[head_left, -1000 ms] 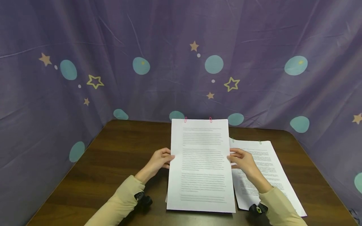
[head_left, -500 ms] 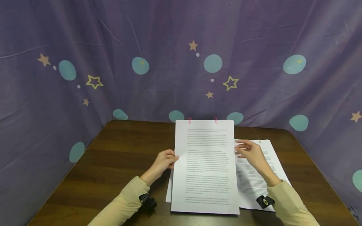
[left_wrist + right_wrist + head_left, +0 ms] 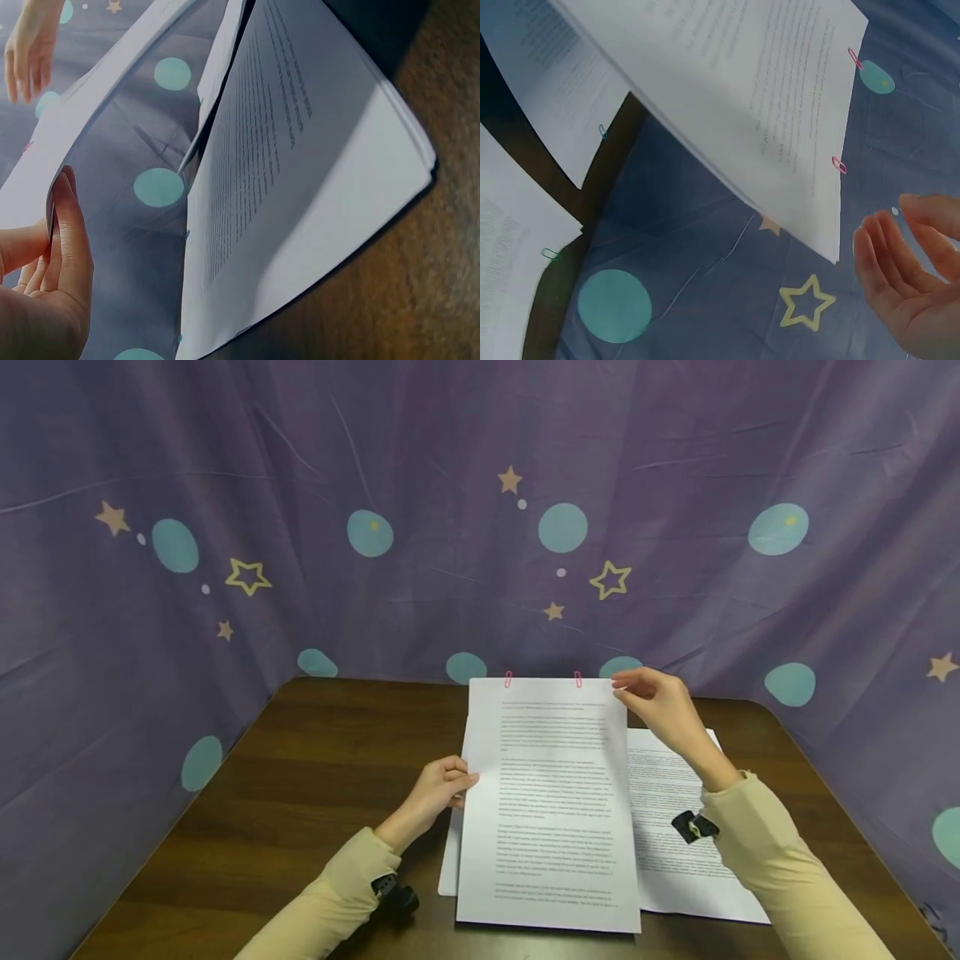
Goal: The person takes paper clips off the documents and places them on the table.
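Left hand [image 3: 431, 789]: pinching the pink-clipped paper stack [image 3: 553, 802], thumb in front, fingers behind. Right hand [image 3: 663, 708]: raised, fingers loosely bent, grip empty. Brown table [image 3: 360, 735] below both; purple patterned curtain [image 3: 442, 460] beyond. Stack extends rightward from the left-hand pinch, upper right corner just beside the right hand.

Curtain [image 3: 420, 452] is purple with teal blobs [image 3: 563, 527] plus tan and yellow stars [image 3: 510, 480], table [image 3: 345, 752] dark brown woodgrain, sleeves [image 3: 322, 885] pale yellow. Middle pages [image 3: 551, 852]: white, grey text lines, pink clips [image 3: 508, 679]. Right pages [image 3: 660, 793]? White too, green clip [image 3: 550, 254].
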